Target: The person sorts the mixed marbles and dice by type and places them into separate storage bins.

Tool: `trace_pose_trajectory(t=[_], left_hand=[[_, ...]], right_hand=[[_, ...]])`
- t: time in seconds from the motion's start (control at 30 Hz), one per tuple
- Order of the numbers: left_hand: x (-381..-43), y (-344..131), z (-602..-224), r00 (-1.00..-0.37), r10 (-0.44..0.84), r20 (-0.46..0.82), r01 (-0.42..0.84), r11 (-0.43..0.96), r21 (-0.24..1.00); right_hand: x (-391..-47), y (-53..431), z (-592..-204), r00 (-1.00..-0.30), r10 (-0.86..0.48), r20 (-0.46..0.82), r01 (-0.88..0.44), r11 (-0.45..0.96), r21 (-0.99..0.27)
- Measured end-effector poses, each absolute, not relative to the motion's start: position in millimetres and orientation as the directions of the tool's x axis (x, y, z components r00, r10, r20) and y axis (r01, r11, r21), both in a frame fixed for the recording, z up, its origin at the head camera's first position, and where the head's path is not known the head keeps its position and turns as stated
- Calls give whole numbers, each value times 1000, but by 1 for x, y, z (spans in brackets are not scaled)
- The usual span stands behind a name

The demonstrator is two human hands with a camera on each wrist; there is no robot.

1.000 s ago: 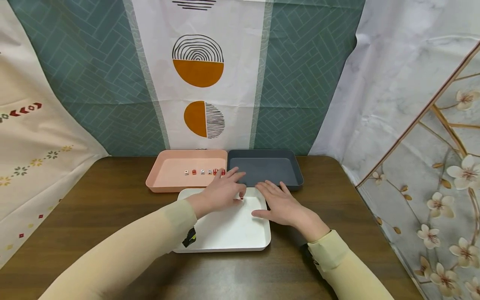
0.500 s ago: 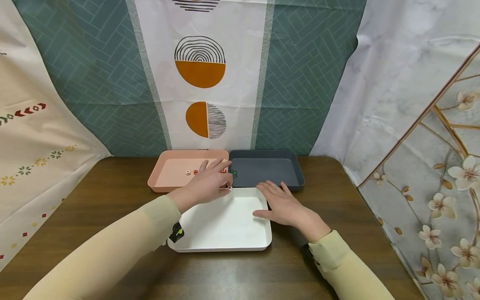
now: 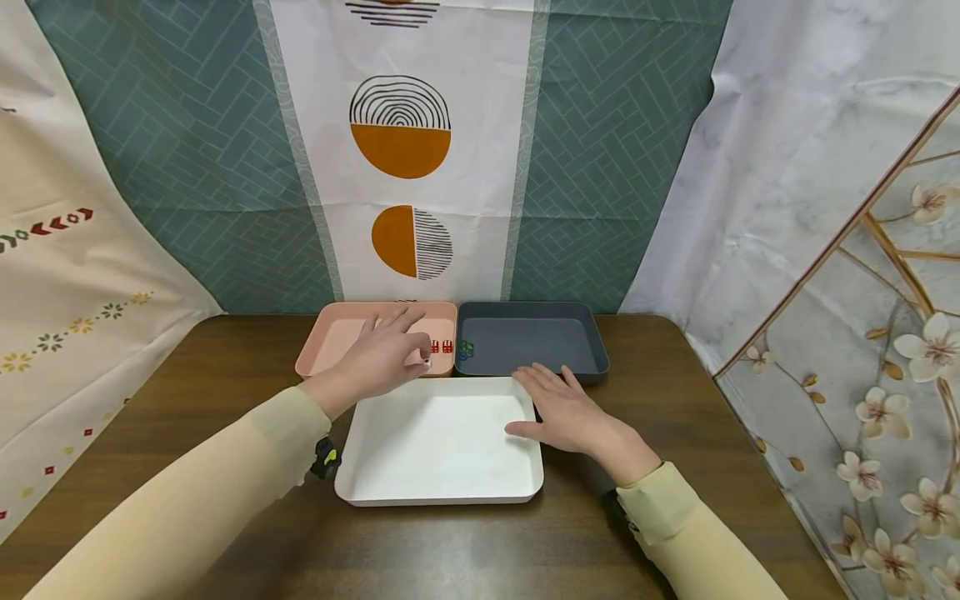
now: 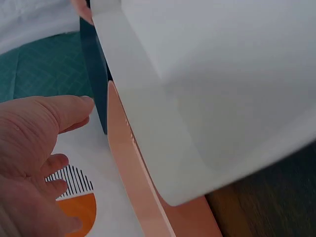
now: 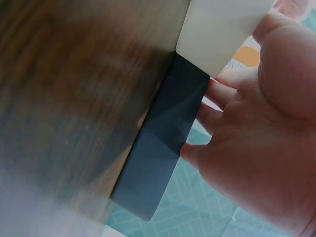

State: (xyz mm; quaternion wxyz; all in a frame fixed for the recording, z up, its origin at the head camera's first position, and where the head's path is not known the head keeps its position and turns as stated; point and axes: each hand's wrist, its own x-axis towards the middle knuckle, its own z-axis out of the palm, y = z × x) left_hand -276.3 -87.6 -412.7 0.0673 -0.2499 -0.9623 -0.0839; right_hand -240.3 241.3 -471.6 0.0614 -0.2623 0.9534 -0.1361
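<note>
My left hand (image 3: 378,358) pinches a small white die (image 3: 427,362) between thumb and index finger, over the near right part of the pink tray (image 3: 322,335). The other fingers of that hand stretch out and cover part of the tray. Two red dice (image 3: 441,347) lie just beyond the pinch, near the tray's right wall. In the left wrist view the left hand (image 4: 29,143) shows, but the die does not. My right hand (image 3: 566,412), fingers extended, hovers at the far right corner of the white tray (image 3: 442,492), holding nothing.
The dark grey tray (image 3: 540,337) stands right of the pink one, with small green and blue pieces (image 3: 467,350) at its left wall. Both trays sit behind the white tray on the wooden table (image 3: 225,400). Patterned cloths (image 3: 600,167) hang behind.
My left hand has moved from the far part of the white tray leftward to the pink tray, carrying the white die. The right hand has stayed almost still.
</note>
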Motion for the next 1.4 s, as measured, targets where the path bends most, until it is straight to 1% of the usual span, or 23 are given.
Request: trace_pose_trajectory(t=[0.23,0.4,0.43,0.57,0.67,0.8,0.9,1.03,1.4], left_hand=[[-281,-103,-409,-884,434,171,460,873,162],[-285,-115,-408,-889,423,176,451,875,177],[-285,-118,-408,-885,427,183,457,873,169],[-288,-129,-409,-859,447,250,467,884,25],[-290,-137,-411,-858,434,274,448,894,-13],[-292,-147,-416,-892,392,226,424,899,113],[-294,-154,-419,-909,366,197,399,901,168],[-297,-162,-420,-923,339,183,372,907,195],[-302,-178,-424,-958,258,123,280,937,211]], right_hand=[[-238,240,-467,-853,-521,-37,-487,818,-305],[-237,239,-464,-859,-508,-66,-470,833,-293],[-237,239,-464,-860,-506,-70,-468,834,-292],[-237,240,-464,-861,-502,-79,-462,838,-291],[-238,240,-465,-862,-501,-81,-460,839,-291],[-238,240,-465,-862,-499,-83,-458,840,-291],[-238,240,-465,-862,-499,-83,-459,840,-289],[-238,240,-465,-862,-500,-83,-460,841,-283],[-238,239,-465,-863,-499,-80,-461,842,-282]])
